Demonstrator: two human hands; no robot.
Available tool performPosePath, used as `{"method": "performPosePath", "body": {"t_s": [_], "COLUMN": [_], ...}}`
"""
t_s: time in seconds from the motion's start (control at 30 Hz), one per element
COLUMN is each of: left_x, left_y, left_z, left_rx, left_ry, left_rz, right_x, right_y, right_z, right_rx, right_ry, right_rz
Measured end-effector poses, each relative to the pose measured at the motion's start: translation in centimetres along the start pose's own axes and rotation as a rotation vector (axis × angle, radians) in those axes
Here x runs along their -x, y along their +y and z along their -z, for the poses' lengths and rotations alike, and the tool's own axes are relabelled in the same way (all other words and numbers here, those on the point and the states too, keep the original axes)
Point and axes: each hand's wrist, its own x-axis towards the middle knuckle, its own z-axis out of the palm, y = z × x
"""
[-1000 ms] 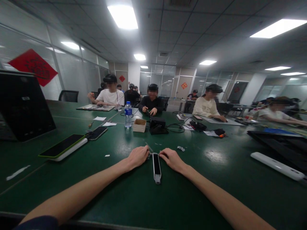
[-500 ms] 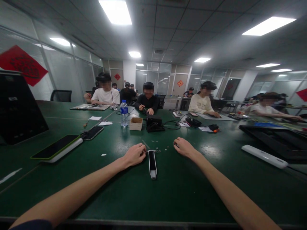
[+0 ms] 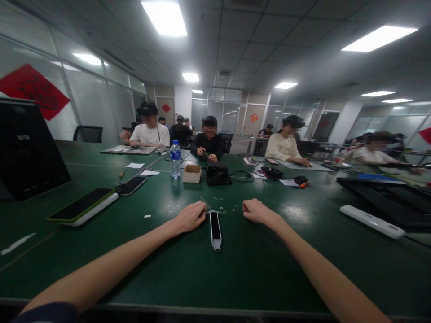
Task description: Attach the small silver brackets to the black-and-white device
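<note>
A slim white handheld device (image 3: pixel 216 229) with a long dark panel lies on the green table, its narrow end toward me. My left hand (image 3: pixel 191 217) rests just left of its far end, fingers curled down and closed; whatever they may hold is hidden. Beyond the device are several tiny rings, one small ring (image 3: pixel 224 212) near its tip and another ring (image 3: pixel 233 210) farther right. A thin clear strip (image 3: pixel 204 200) lies past my left fingertips. To the right of the rings, my right hand (image 3: pixel 255 211) is curled closed on the table, its fingertips turned out of sight.
Ahead stand a water bottle (image 3: pixel 175 159), a small open box (image 3: pixel 192 174) and a black case (image 3: pixel 217 173). Phones (image 3: pixel 82 205) lie left; a white power strip (image 3: pixel 372 222) and black frame (image 3: pixel 387 197) lie right. A person (image 3: pixel 208 141) sits opposite, others alongside.
My right hand has curled in more and dipped slightly toward me. My left hand stays beside the device. The view has shifted a little, and the person opposite has moved their hands.
</note>
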Motion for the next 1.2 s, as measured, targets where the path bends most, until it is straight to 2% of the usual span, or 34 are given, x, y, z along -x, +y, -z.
{"method": "performPosePath", "body": {"t_s": [0.17, 0.3, 0.57, 0.7, 0.97, 1.2], "left_x": [0.0, 0.0, 0.1, 0.0, 0.1, 0.0], "left_y": [0.1, 0.1, 0.1, 0.2, -0.1, 0.3], "left_z": [0.2, 0.2, 0.3, 0.3, 0.0, 0.3], "left_rx": [0.02, 0.023, 0.008, 0.008, 0.004, -0.06], "left_ry": [-0.027, -0.048, -0.061, -0.069, -0.065, -0.064], "left_rz": [-0.016, -0.078, -0.093, -0.082, -0.09, -0.077], "right_x": [0.8, 0.9, 0.8, 0.8, 0.6, 0.5], "right_y": [-3.4, -4.8, -4.8, -5.1, -4.3, -4.6], "right_z": [-0.2, -0.6, -1.4, -1.8, -2.5, -3.0], "right_rx": [-0.252, -0.397, -0.624, -0.645, -0.739, -0.791], "right_ry": [-0.069, -0.002, -0.018, 0.023, 0.007, 0.01], "right_rz": [0.104, 0.176, 0.222, 0.251, 0.284, 0.291]}}
